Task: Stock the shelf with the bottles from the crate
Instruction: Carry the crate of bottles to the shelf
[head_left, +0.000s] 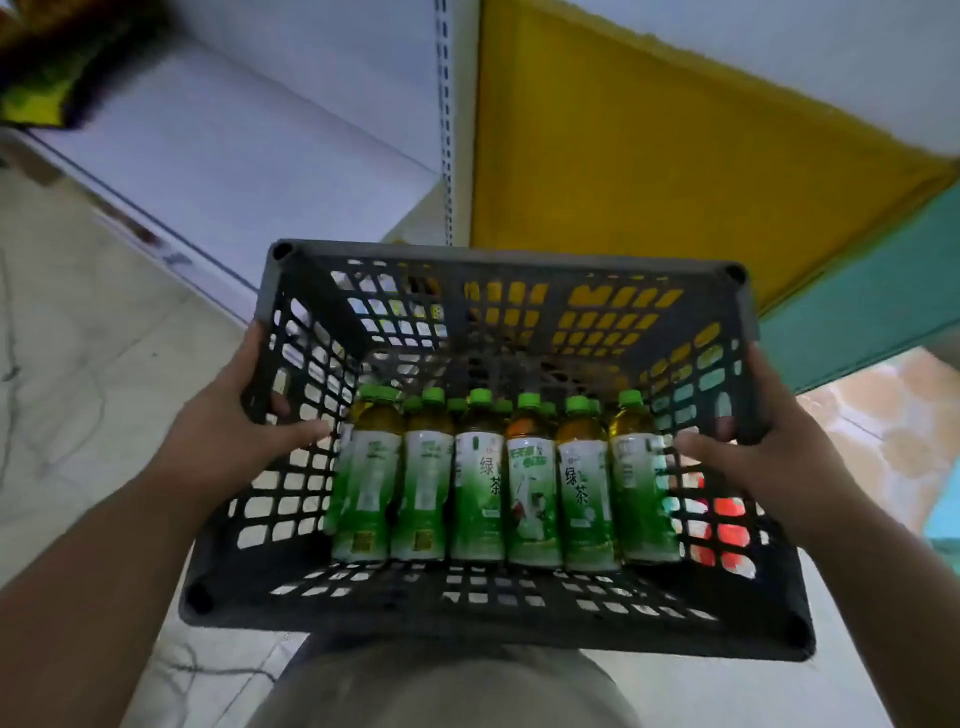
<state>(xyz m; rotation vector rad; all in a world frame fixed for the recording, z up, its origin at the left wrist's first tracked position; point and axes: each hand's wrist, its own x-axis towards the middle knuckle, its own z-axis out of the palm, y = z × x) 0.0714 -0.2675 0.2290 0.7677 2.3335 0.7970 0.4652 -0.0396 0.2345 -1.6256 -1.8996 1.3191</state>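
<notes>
Closest in, the crate (493, 613) is carried against the person's body, its near rim at the bottom of the view and its long axis running side to side. The left hand (228, 431) grips the left wall, fingers curled through the lattice; the right hand (769, 457) clamps the right wall the same way, thumb inside. The whole load hangs on those two grips. Inside, the bottles (478, 478) sit packed shoulder to shoulder against the near wall in a row of six, more green caps peeking behind, caps pointing up and away from the carrier, long axes upright in the crate. The far half of the crate floor is bare, and that looks like the danger: tip the crate forward and the row could slide or topple into that gap, shifting the weight suddenly against the fingers. Beyond, the white shelf (249, 171) waits unstocked at the left, a slotted upright (444, 130) beside it, a yellow panel (649, 156) to the right.
</notes>
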